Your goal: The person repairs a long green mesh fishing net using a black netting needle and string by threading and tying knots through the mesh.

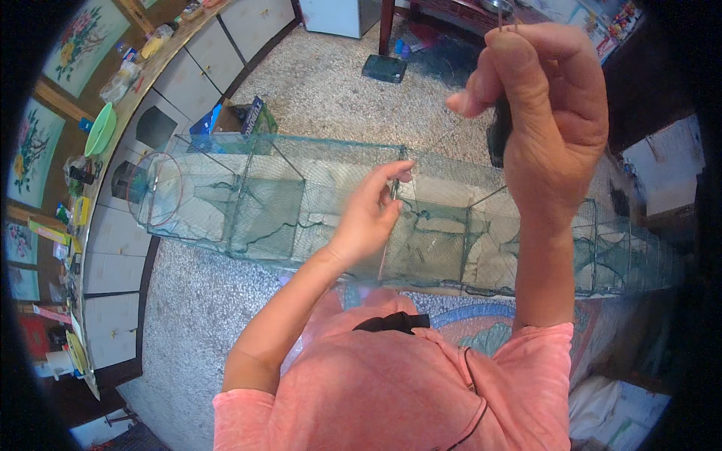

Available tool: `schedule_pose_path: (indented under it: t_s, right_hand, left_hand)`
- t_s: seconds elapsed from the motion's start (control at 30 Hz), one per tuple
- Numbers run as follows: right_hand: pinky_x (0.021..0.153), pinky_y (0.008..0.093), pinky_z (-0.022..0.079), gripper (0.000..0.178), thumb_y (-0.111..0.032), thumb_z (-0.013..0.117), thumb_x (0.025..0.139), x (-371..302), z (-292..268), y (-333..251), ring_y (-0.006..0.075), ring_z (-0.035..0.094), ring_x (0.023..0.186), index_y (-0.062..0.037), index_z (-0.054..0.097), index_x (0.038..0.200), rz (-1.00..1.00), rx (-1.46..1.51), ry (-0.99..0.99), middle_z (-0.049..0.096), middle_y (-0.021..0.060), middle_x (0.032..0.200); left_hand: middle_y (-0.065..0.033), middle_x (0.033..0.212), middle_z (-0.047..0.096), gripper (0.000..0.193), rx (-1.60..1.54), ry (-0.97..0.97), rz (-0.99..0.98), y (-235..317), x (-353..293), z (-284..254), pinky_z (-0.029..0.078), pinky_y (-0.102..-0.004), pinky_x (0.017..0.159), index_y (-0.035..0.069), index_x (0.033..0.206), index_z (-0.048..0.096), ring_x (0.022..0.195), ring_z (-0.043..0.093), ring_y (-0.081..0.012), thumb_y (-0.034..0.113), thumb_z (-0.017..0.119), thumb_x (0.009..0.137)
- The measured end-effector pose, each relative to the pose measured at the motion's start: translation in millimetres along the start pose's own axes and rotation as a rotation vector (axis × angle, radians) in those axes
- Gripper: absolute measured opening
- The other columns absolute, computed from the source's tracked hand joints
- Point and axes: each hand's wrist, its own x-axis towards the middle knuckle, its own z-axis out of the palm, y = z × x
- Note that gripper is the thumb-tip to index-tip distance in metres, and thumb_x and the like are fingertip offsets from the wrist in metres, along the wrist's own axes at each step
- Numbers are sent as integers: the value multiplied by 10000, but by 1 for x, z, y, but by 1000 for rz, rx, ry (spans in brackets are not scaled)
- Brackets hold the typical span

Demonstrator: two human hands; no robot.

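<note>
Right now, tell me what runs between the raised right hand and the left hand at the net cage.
In the head view, a thin thread stretches from the right hand down to the left hand, which pinches the green net cage frame.

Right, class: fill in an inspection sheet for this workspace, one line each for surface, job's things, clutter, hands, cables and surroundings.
Surface: speckled stone floor; no table under the work.
Job's things: long green net cage on wire frames, stretched across the view; thin thread running from the cage up to the raised hand.
Clutter: blue box behind the cage; dark flat thing on the floor.
Hands: left hand pinches the net at a frame edge; right hand raised, its grip closed on a dark tool.
Cables: thin dark cord over the pink shirt.
Surroundings: cupboards with a crowded counter, green bowl, flower pictures.
</note>
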Motion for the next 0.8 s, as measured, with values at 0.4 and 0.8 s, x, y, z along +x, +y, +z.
schedule_pose_path:
  t_s: [0.4,0.8]
  right_hand:
    - [658,426,454,15,-37,569,722,-104,-10,30,320,532,809,-41,583,726,426,-939,-568,528,130,786]
    - [739,397,451,191,-20,612,731,-131,31,58,322,534,873,-32,554,913,563,-534,-207,536,133,854]
  left_hand:
    - [-93,864,478,253,366,162,38,11,-19,1,440,-300,633,15,904,525,692,491,-194,9,702,723]
    - [-30,936,541,400,-104,56,-525,-15,-19,-3,453,-225,766,-13,1140,558,767,508,-93,91,712,786]
